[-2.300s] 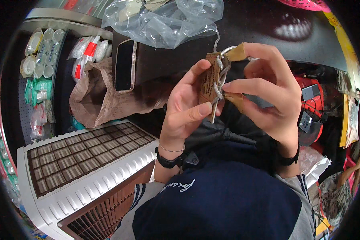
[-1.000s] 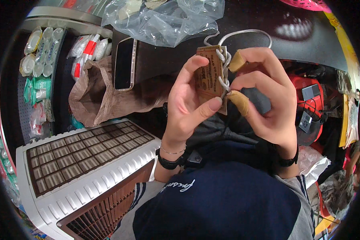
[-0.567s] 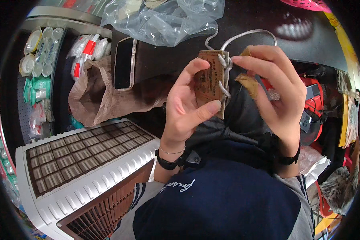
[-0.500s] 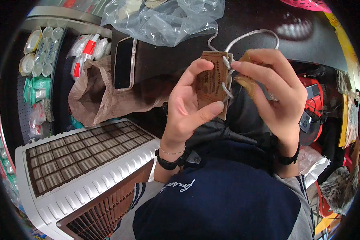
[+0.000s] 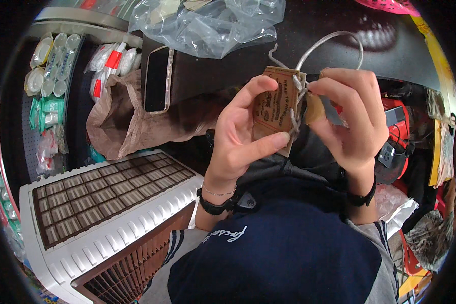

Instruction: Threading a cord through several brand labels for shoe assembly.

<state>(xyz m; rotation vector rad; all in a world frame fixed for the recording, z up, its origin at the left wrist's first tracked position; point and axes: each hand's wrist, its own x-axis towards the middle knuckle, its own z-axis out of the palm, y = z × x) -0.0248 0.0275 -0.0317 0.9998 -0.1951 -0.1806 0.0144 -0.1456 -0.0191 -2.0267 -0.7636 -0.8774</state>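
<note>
Between the fingers and thumb of my left hand is a brown cardboard tag with dark print and a stitched-look border. Grey-white cord threads along the tag's right edge and rises in a loop above it. One loose end of the cord stands up near the tag's top. My right hand is closed in a pinch at the cord beside the tag's upper right edge. A tan, slightly see-through flap shows under its fingers; whether it is held apart from the cord, I cannot tell.
A dark table carries a clear plastic bag and a phone. A brown cloth bag lies left, above a white air cooler. Shelves of packaged goods line the far left; a red bag is at right.
Both hands have shifted slightly, and the tag has moved a little right. The cord loop leans further right, and its loose end now shows above the tag.
</note>
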